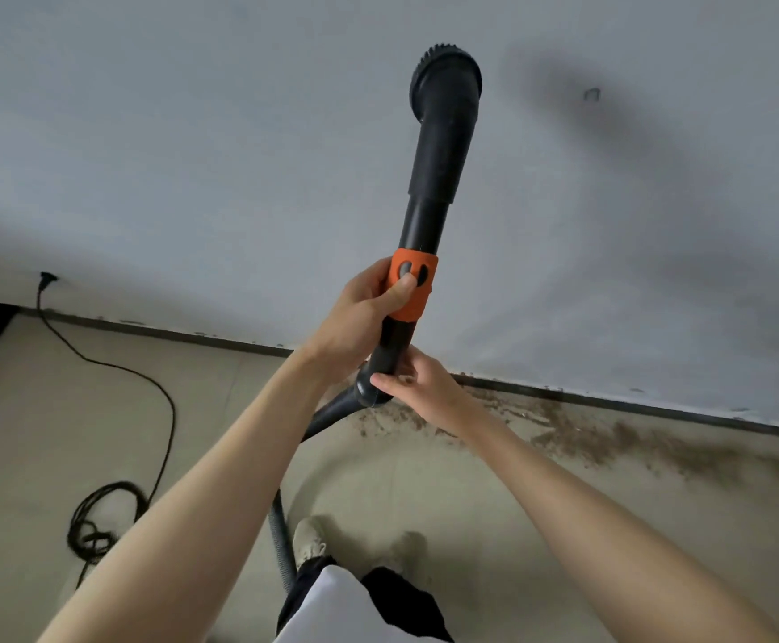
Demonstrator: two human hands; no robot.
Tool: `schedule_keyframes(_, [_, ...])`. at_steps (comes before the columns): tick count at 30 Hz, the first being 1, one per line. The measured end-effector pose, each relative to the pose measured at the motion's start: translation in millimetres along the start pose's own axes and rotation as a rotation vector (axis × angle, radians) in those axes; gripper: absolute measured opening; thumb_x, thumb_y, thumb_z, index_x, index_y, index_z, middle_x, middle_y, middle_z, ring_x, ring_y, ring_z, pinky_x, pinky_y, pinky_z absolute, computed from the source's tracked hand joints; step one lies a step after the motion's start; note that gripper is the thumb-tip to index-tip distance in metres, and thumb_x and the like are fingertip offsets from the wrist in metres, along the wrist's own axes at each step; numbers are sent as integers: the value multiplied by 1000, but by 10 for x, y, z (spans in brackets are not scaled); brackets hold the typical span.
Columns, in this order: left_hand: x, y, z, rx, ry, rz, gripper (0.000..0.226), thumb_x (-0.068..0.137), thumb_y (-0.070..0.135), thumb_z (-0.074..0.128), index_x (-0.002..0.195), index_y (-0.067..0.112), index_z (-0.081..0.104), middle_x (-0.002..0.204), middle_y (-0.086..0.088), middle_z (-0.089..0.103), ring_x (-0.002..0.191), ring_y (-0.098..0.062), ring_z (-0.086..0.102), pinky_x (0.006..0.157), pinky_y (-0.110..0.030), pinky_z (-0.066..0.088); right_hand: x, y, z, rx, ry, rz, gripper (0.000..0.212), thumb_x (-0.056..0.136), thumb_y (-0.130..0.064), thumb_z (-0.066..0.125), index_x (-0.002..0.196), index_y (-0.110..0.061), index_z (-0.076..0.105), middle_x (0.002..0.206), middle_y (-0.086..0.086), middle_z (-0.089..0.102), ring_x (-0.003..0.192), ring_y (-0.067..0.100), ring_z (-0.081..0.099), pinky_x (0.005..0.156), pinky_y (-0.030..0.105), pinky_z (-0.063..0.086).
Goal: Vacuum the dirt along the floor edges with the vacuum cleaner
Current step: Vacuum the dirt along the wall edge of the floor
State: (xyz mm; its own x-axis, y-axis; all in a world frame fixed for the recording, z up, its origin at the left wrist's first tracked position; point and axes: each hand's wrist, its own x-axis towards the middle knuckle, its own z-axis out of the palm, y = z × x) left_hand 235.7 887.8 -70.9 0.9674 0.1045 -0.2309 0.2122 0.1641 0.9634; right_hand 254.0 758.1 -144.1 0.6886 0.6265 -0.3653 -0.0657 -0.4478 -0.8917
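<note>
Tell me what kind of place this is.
Probably a bare, unfurnished room, perhaps one under renovation. A plain grey wall meets a pale floor at a dark baseboard, brown dirt lies along that edge, and a black power cord runs from a wall socket.

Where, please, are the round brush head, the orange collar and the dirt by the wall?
round brush head (445, 78): head view, back of head.
orange collar (418, 283): head view, front face.
dirt (619, 438): head view, thick patch.
</note>
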Motion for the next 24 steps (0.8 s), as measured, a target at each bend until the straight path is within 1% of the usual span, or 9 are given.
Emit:
schedule_keyframes(3, [-89, -59, -355, -114, 131, 8, 18, 97, 30, 50, 107, 17, 58, 99, -3, 65, 90, -11, 60, 85, -27, 48, 199, -39, 272, -70, -62, -25, 33, 94, -24, 64, 122, -9, 55, 118, 6, 66, 110, 19, 60, 95, 28, 45])
schedule_keyframes(5, [-166, -169, -607, -203, 256, -21, 18, 100, 28, 44, 105, 17, 58, 97, -2, 66, 87, -11, 60, 84, -27, 48, 304, -29, 509, -116, -114, -28, 27, 95, -25, 62, 116, -10, 55, 112, 7, 67, 104, 20, 62, 89, 25, 45])
schedule_keyframes(8, [-304, -485, -949, -241, 362, -85, 21, 99, 34, 43, 104, 19, 56, 101, -4, 65, 92, -13, 59, 87, -30, 47, 410, 145, 965, -172, -209, -9, 27, 96, -28, 61, 114, -9, 56, 109, 9, 67, 103, 23, 63, 91, 32, 47])
schedule_keyframes(10, [-374, -796, -1125, -216, 382, -121, 24, 98, 37, 46, 108, 17, 56, 97, -2, 66, 88, -11, 62, 80, -27, 50, 459, 367, 1261, -200, -229, 21, 35, 95, -33, 62, 119, -9, 56, 114, 10, 67, 106, 24, 63, 94, 36, 48])
schedule_keyframes(13, [-329, -1304, -1306, -130, 408, -151, 33, 92, 38, 57, 115, 14, 53, 91, -2, 65, 77, -9, 62, 68, -22, 52, 627, 779, 1553, -250, -235, 21, 42, 94, -38, 62, 124, -10, 53, 116, 10, 67, 108, 26, 63, 93, 37, 48])
schedule_keyframes(16, [-159, -1787, -1381, -44, 419, -188, 36, 91, 39, 59, 117, 14, 52, 99, -5, 63, 83, -12, 62, 74, -24, 51, 852, 1199, 1679, -266, -239, 30, 46, 94, -39, 61, 129, -10, 52, 118, 9, 67, 109, 24, 62, 90, 32, 48])
schedule_keyframes(19, [2, -2280, -1444, 27, 416, -210, 39, 95, 41, 51, 124, 15, 50, 106, 0, 64, 91, -7, 64, 76, -19, 49, 1088, 1639, 1694, -235, -237, 81, 40, 94, -39, 61, 125, -15, 53, 114, 1, 66, 106, 17, 62, 85, 24, 44])
schedule_keyframes(22, [78, -2837, -1460, 109, 429, -221, 25, 101, 28, 41, 121, 21, 54, 106, 6, 66, 94, -4, 63, 81, -20, 50, 1329, 2061, 1566, -175, -226, 86, 30, 94, -34, 61, 121, -23, 52, 106, -6, 64, 99, 11, 60, 86, 24, 43])
schedule_keyframes(24, [43, -3186, -1396, 131, 492, -264, 28, 102, 13, 34, 121, 21, 54, 107, 4, 65, 97, -10, 59, 88, -26, 48, 1423, 2267, 1433, -195, -227, 88, 34, 95, -31, 61, 125, -18, 52, 106, -3, 63, 98, 13, 59, 87, 27, 45])
